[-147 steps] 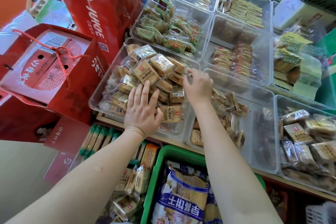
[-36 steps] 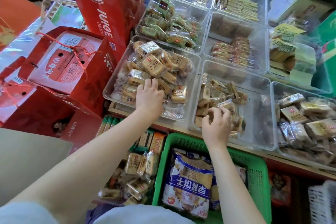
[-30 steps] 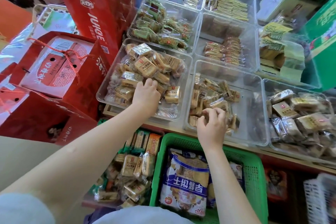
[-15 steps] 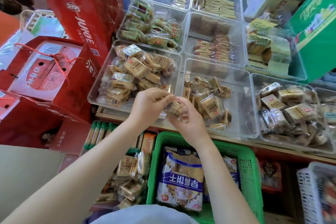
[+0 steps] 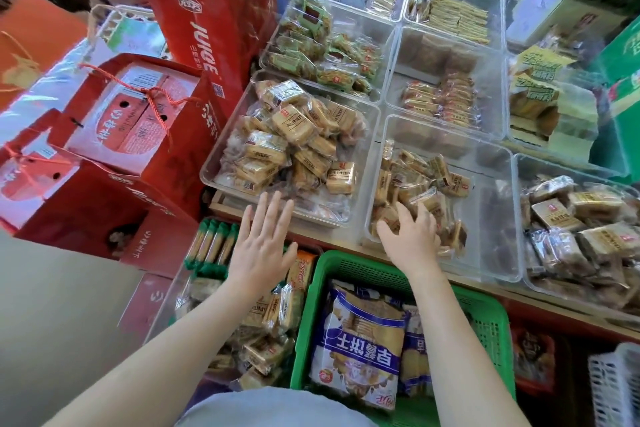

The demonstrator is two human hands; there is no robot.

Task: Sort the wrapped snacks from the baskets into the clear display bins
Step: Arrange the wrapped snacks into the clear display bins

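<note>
Left hand (image 5: 260, 250) flat, fingers spread and straight, holding nothing, hovering at near edge of left clear bin (image 5: 221, 163) heaped with tan wrapped snacks (image 5: 294, 146). Right hand (image 5: 410, 236) inside middle clear bin (image 5: 491, 218), fingers curled over small wrapped snack pile (image 5: 415, 184); whether it grips one, cannot tell. Green basket (image 5: 346, 263) below hands holds blue biscuit bag (image 5: 360, 340). Red gift boxes (image 5: 104, 135) at left

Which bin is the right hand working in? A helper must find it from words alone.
Start at the green basket nearest the person; the row of clear bins sits just beyond its far rim. The right hand rests in the middle bin of that row, on small tan wrapped snacks. Unlike the heaped bins on either side, it is filled only on its left half.
</note>
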